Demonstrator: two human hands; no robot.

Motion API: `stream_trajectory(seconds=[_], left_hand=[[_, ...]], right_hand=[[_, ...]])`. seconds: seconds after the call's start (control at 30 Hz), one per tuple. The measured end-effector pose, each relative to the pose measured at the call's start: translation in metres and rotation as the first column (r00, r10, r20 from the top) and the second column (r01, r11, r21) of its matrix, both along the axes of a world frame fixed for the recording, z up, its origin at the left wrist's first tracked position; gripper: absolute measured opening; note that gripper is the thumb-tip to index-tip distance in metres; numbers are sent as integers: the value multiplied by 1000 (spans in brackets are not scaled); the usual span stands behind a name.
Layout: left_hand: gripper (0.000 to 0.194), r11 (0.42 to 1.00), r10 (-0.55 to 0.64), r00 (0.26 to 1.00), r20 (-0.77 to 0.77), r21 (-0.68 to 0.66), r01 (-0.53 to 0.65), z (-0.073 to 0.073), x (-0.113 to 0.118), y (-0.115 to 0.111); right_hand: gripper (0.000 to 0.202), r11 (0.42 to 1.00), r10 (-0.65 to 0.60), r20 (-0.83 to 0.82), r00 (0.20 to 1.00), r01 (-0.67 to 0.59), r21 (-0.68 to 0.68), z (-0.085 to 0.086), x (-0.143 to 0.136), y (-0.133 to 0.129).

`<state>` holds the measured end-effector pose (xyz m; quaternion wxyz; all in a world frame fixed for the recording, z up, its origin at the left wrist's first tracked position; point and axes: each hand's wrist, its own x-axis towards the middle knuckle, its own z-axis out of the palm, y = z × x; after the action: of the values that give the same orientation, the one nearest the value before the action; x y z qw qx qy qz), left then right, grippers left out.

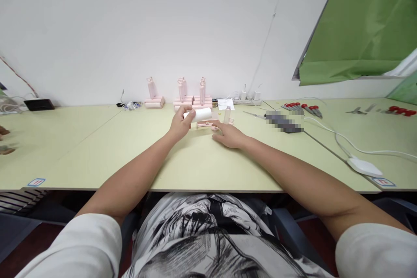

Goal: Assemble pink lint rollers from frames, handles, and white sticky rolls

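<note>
Grips white roll [202,114] in left hand [182,121] above table [195,167], just by pink box [203,124]; reaches loosely open right hand [230,135] to small pink piece [215,128], contact unclear; best to steady roll, pinch lightly.

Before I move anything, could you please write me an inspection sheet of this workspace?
Surface: pale green tabletop, seamed, with labels near its front edge.
Work items: white cylinder, raised; pink box; translucent bottle, upright; pink bottles standing at the back.
Clutter: red-and-grey tools and white paper.
Grips: left grip holds the white cylinder; right grip is beside a small pink piece, contact unclear.
Cables: white cable at right; power strip by the wall.
Surroundings: white wall; green sheet, upper right.
</note>
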<state>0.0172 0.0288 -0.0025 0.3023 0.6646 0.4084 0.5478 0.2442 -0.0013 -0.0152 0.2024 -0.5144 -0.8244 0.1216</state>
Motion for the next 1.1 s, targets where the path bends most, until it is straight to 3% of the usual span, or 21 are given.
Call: stream_trajectory(seconds=[0.1, 0.3, 0.53, 0.7, 0.8, 0.97, 1.03, 1.1], left_hand=[[34, 998, -44, 998, -53, 45, 46, -1, 2, -5], [38, 974, -45, 994, -101, 217, 66, -2, 2, -11], [37, 966, -24, 990, -136, 253, 58, -3, 1, -10], [37, 961, -2, 989, -145, 272, 42, -4, 0, -10], [36, 961, -6, 988, -154, 273, 48, -4, 0, -10], [36, 962, 0, 987, -158, 269, 43, -4, -1, -10], [35, 964, 4, 987, -158, 264, 38, -4, -2, -9], [35, 965, 7, 988, -157, 258, 34, -3, -2, -8]], right_hand=[[56, 1000, -21, 73, 997, 22, -18, 1, -2, -1], [38, 998, -27, 145, 989, 19, 59, 3, -8, -9], [40, 999, 31, 227, 973, -23, -39, 8, -7, -12], [16, 999, 45, 207, 977, -45, -1, 8, -4, -9], [5, 999, 29, 124, 992, -32, 21, 7, -4, -8], [15, 997, -70, -131, 989, 67, -32, 4, -4, -6], [19, 990, -112, -351, 930, 76, -115, 2, -5, -3], [24, 981, -141, -594, 792, 30, -192, 1, -7, -1]])
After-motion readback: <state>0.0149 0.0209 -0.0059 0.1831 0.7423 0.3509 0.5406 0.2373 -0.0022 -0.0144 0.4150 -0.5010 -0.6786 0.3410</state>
